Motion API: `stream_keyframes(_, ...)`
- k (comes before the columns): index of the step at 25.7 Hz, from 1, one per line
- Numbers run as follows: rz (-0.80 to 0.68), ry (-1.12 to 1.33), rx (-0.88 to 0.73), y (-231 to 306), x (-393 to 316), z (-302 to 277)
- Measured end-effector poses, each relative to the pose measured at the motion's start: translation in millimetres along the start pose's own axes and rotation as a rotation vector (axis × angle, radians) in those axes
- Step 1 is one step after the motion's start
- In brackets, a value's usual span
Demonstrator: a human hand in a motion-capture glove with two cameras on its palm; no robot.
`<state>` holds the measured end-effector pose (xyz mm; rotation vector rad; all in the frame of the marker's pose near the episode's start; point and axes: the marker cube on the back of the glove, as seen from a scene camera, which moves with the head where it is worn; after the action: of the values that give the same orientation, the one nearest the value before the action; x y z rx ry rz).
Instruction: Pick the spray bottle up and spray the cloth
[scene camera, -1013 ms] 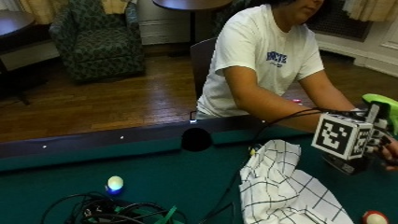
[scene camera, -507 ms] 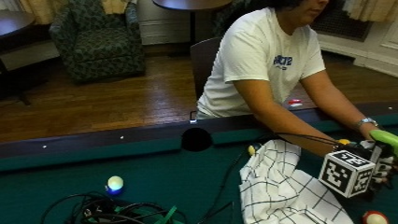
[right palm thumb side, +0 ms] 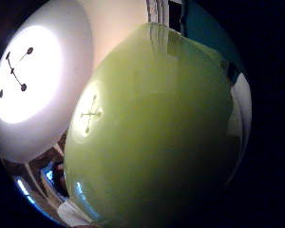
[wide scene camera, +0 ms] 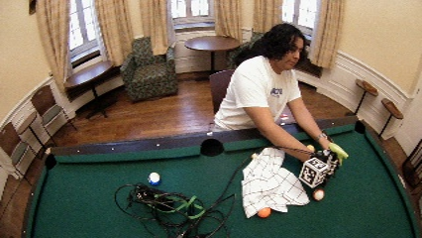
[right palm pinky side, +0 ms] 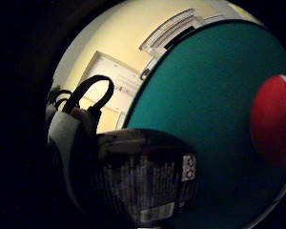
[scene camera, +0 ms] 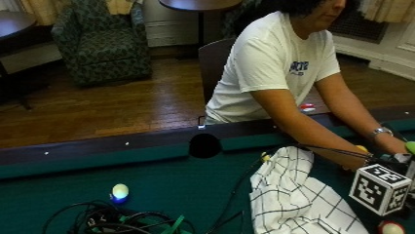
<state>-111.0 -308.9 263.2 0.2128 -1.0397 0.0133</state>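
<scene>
The spray bottle has a lime-green head (scene camera: 410, 146) (wide scene camera: 338, 150) and a dark labelled body (right palm pinky side: 143, 191). My gloved right hand (wide scene camera: 328, 162) grips it low over the green felt, just beside the right edge of the white checked cloth (scene camera: 298, 200) (wide scene camera: 270, 181). In the outside view the hand (scene camera: 397, 160) is mostly hidden. The green head (right palm thumb side: 152, 133) fills the thumb side palm view. The person's bare left hand (scene camera: 392, 144), a watch on its wrist, reaches in close to the bottle's head; I cannot tell whether it touches it.
A red and white ball (scene camera: 391, 228) (right palm pinky side: 274, 119) lies just in front of the bottle. An orange ball (wide scene camera: 264, 212) sits at the cloth's near edge. A tangle of cables (scene camera: 117, 222) and a lit ball (scene camera: 120, 191) lie to the left. A side pocket (scene camera: 205, 145) is in the far rail.
My hand has come down with the bottle, from well above the table to just over the felt beside the cloth. The cloth has not moved.
</scene>
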Motion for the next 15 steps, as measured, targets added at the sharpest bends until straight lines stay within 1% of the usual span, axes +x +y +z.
stream_keyframes(6, 0.013, -0.016, -0.032, -14, 2, 18)
stream_keyframes(11, 0.032, -0.029, -0.072, -22, 1, 21)
stream_keyframes(15, 0.036, -0.023, -0.054, -23, 5, 24)
